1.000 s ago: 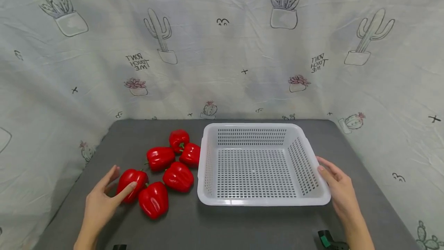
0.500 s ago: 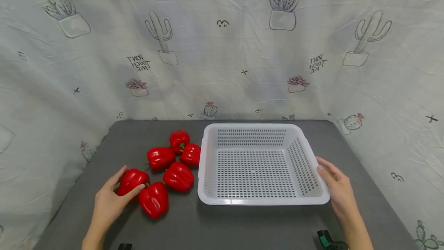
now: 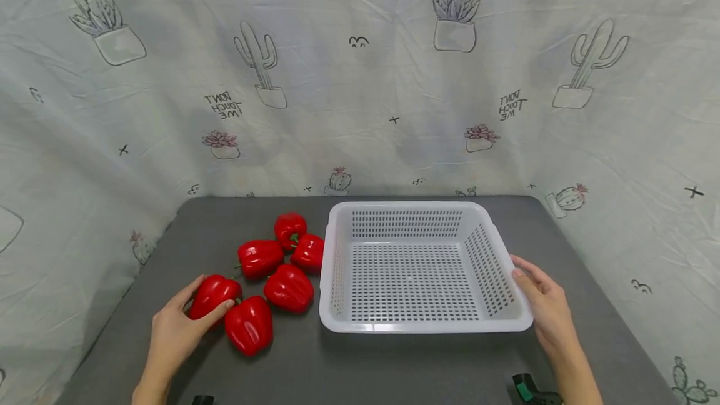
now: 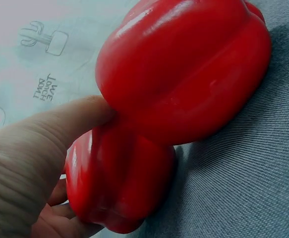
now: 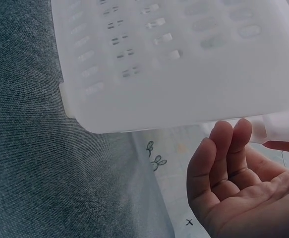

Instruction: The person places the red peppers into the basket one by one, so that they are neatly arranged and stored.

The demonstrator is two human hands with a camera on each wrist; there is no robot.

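Note:
My left hand (image 3: 179, 330) spans a red bell pepper (image 3: 212, 295) at the left of the table, fingers on its far left side and thumb at its right. In the left wrist view, the thumb reaches between this bell pepper (image 4: 119, 178) and a bigger-looking neighbour (image 4: 184, 74). That neighbour, another red bell pepper (image 3: 249, 325), lies just right of the thumb. A white perforated plastic basket (image 3: 424, 327) stands right of centre. My right hand (image 3: 551, 311) holds its right rim. In the right wrist view, the fingertips (image 5: 222, 131) curl up against the rim's underside.
Several more red bell peppers (image 3: 289, 289) lie grouped between the left hand and the basket. The grey table (image 3: 394, 367) meets a cactus-print cloth (image 3: 394, 80) at the back and sides. A black and green device (image 3: 534, 391) shows beside the right wrist.
My left hand has moved right and closed in round the leftmost bell pepper, its thumb now between two peppers. The right hand has stayed on the basket rim.

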